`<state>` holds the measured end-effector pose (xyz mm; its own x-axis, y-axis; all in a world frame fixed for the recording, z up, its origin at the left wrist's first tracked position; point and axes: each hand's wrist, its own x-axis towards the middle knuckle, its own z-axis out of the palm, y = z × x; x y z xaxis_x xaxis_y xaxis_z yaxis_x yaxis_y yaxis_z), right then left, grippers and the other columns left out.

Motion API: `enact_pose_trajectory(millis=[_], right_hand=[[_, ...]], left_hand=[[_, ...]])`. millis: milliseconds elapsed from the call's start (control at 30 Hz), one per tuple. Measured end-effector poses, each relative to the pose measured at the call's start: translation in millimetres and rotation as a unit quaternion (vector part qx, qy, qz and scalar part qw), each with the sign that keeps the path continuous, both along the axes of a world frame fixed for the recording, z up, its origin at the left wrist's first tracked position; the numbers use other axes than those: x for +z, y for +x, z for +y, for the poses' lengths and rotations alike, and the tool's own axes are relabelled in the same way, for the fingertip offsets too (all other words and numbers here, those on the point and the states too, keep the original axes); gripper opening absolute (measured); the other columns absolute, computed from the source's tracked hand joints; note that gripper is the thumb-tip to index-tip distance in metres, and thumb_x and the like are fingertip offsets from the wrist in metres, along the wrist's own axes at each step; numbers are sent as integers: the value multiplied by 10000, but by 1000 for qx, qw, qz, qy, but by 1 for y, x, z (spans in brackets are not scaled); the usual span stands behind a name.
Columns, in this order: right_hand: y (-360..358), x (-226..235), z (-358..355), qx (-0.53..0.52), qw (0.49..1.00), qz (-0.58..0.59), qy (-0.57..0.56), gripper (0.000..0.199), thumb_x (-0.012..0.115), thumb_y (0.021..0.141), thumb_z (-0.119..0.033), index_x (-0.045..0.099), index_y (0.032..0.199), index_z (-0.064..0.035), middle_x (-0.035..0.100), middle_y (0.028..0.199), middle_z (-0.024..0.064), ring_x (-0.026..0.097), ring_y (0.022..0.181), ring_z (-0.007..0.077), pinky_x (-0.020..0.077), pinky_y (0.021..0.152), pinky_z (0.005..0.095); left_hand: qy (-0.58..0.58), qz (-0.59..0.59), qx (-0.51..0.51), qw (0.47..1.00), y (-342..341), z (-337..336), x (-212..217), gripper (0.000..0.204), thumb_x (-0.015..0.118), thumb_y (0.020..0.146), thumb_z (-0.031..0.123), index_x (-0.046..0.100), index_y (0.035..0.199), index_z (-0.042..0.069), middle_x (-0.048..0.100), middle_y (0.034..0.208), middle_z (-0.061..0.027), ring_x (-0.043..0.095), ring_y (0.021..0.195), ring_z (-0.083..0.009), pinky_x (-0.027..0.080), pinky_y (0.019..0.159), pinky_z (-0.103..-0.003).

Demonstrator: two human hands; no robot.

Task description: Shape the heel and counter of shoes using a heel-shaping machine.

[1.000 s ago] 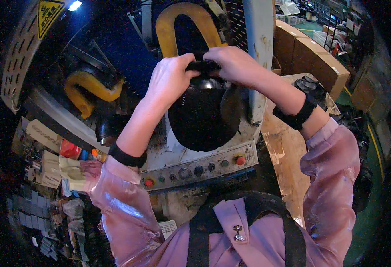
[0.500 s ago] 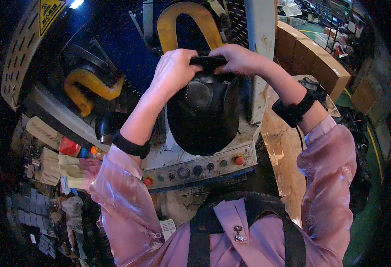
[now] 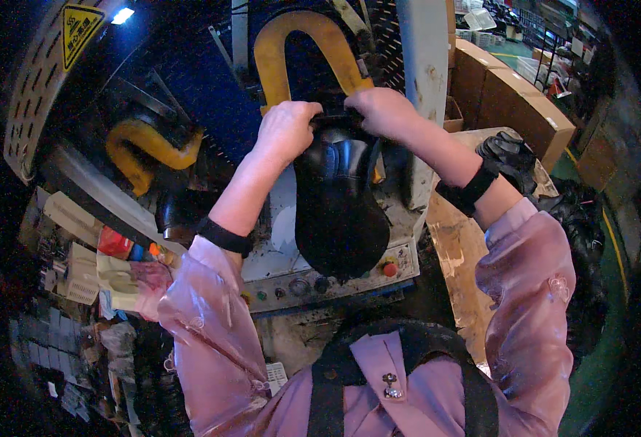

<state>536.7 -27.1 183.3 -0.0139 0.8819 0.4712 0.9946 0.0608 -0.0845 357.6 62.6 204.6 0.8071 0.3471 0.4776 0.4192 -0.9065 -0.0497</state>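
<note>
A glossy black shoe-shaped piece (image 3: pixel 338 207) hangs in front of me, its wide rounded end pointing down over a machine's control panel (image 3: pixel 313 280). My left hand (image 3: pixel 285 131) grips its upper edge on the left. My right hand (image 3: pixel 382 111) pinches the same upper edge on the right. Both hands are raised close to a yellow U-shaped machine arm (image 3: pixel 302 51). I wear pink sleeves and black wristbands.
A second yellow curved arm (image 3: pixel 142 149) sits to the left. The panel carries round buttons, one red (image 3: pixel 389 269). A worn wooden board (image 3: pixel 459 247) with black pieces (image 3: pixel 513 156) lies at right, cardboard boxes (image 3: pixel 513 102) behind it. Cluttered small items (image 3: pixel 94 269) fill the left.
The black piece has turned and now hangs longer and narrower. Both hands stay on its upper edge, shifted slightly upward toward the yellow arm.
</note>
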Motion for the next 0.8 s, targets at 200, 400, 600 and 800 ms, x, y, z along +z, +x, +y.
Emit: enact_pose_trajectory(millis=[200, 400, 600, 800], right_hand=[[10, 5, -4, 62, 988, 25, -137, 413, 693, 639, -127, 594, 1037, -74, 636, 943, 153, 605, 896, 332, 480, 782, 417], [6, 1, -13, 6, 994, 21, -111, 444, 657, 657, -116, 559, 1088, -80, 620, 953, 160, 588, 940, 331, 473, 796, 424], [9, 0, -17, 27, 989, 55, -135, 460, 647, 670, -119, 544, 1116, -84, 606, 987, 143, 585, 948, 305, 471, 811, 392], [46, -48, -35, 190, 844, 485, -128, 457, 595, 820, -333, 522, 1215, -115, 604, 1076, 73, 557, 1012, 208, 430, 874, 341]], left_hand=[[-28, 20, -31, 999, 3, 6, -11, 424, 547, 703, -16, 633, 1088, 137, 636, 948, -180, 595, 926, -343, 468, 822, -428], [-132, 78, -50, 987, 1, -1, 0, 599, 506, 687, -66, 541, 1226, 192, 613, 1051, -187, 568, 1001, -356, 454, 861, -422], [-157, 109, -62, 980, 0, -15, 10, 656, 448, 682, -99, 484, 1274, 184, 600, 1074, -212, 559, 1022, -383, 455, 856, -411], [-165, 125, -45, 977, -6, -20, 12, 660, 438, 669, -100, 472, 1281, 144, 593, 1100, -210, 550, 1064, -363, 437, 893, -380]])
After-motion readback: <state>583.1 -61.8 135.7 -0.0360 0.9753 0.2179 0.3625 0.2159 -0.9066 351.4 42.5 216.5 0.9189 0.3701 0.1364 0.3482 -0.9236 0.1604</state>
